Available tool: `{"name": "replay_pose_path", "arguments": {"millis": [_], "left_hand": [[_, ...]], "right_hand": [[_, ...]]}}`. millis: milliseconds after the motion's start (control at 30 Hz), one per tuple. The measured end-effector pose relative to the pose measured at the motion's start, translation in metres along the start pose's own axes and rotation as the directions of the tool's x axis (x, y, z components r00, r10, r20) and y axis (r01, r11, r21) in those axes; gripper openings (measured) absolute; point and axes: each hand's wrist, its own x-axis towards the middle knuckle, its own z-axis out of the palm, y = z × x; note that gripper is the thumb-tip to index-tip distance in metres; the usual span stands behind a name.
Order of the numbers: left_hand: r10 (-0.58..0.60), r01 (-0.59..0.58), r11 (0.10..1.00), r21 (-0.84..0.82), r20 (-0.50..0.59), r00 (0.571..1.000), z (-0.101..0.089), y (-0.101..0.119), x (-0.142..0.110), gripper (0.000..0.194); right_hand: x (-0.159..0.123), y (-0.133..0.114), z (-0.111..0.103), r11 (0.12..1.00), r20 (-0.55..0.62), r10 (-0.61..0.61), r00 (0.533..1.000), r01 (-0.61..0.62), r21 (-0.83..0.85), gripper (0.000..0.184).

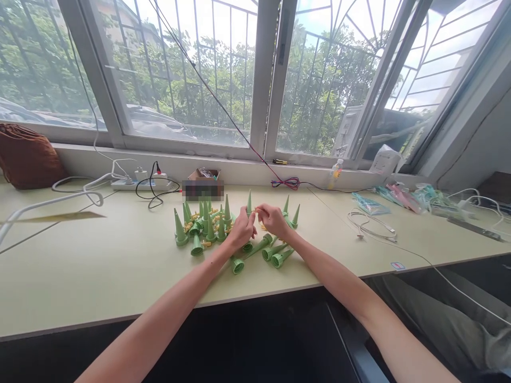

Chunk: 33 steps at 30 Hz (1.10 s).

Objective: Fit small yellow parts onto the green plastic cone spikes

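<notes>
My left hand point(242, 230) is closed around the lower part of a green plastic spike point(249, 201), which points upward. Close beside it, my right hand point(272, 217) pinches a small yellow piece point(257, 210) against the spike's side; the fingers hide most of it. Left of my hands, several green spikes point(211, 229) stand on their wide ends among small yellow valve pieces point(206, 243). Nearer to me, other spikes point(278, 259) lie on their sides with threaded hollow ends facing me. Two more upright spikes point(296, 217) stand beyond my right hand.
The pale table point(120, 276) runs along the window. A small open box point(204, 174) and a power strip point(151, 183) are at the back. To the right are a coiled white cable point(373, 223), plastic packets point(369, 203) and a bottle point(335, 174). A brown bag point(30, 157) sits far left.
</notes>
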Motion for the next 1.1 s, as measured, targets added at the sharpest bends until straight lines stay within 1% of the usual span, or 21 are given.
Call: {"name": "replay_pose_path", "arguments": {"millis": [133, 233, 367, 533, 667, 800, 867, 1000, 1100], "left_hand": [[0.018, -0.018, 1.000, 0.004, 0.020, 1.000, 0.001, -0.003, 0.001, 0.044], [0.023, -0.023, 1.000, 0.000, 0.025, 0.999, 0.002, -0.003, 0.000, 0.047], [0.024, -0.024, 1.000, 0.003, 0.032, 0.999, 0.002, 0.002, -0.002, 0.047], [0.048, -0.049, 0.998, 0.042, 0.030, 0.998, 0.001, 0.003, -0.004, 0.047], [0.054, -0.056, 0.996, 0.069, 0.027, 0.998, 0.002, -0.001, -0.002, 0.046], [0.043, -0.041, 0.998, 0.051, -0.038, 0.998, 0.002, -0.003, 0.001, 0.041], [0.040, -0.038, 0.999, 0.039, -0.055, 0.998, 0.001, -0.003, 0.001, 0.040], [0.030, -0.029, 0.999, 0.025, -0.058, 0.998, 0.000, -0.002, 0.001, 0.040], [0.021, -0.021, 0.999, 0.030, -0.030, 0.999, 0.000, -0.001, 0.000, 0.039]], "right_hand": [[0.000, 0.001, 0.001, 1.000, -0.020, -0.020, 1.000, 0.019, -0.020, 0.031], [0.000, 0.002, 0.001, 0.999, -0.031, -0.029, 0.999, 0.028, -0.041, 0.030], [0.000, 0.002, 0.003, 0.995, -0.051, -0.031, 0.998, 0.026, -0.095, 0.030], [0.000, 0.005, 0.005, 0.985, -0.038, -0.019, 0.999, 0.012, -0.170, 0.033], [0.001, 0.006, 0.006, 0.987, -0.042, -0.014, 0.999, 0.007, -0.161, 0.035], [0.002, 0.004, 0.005, 0.992, -0.007, 0.019, 1.000, -0.020, -0.123, 0.038], [0.002, 0.002, 0.003, 0.993, 0.015, 0.028, 0.999, -0.026, -0.116, 0.035], [0.003, 0.001, -0.002, 0.992, 0.061, -0.031, 0.998, 0.038, -0.121, 0.026], [0.003, 0.003, -0.004, 0.986, 0.090, -0.082, 0.993, 0.094, -0.140, 0.028]]}}
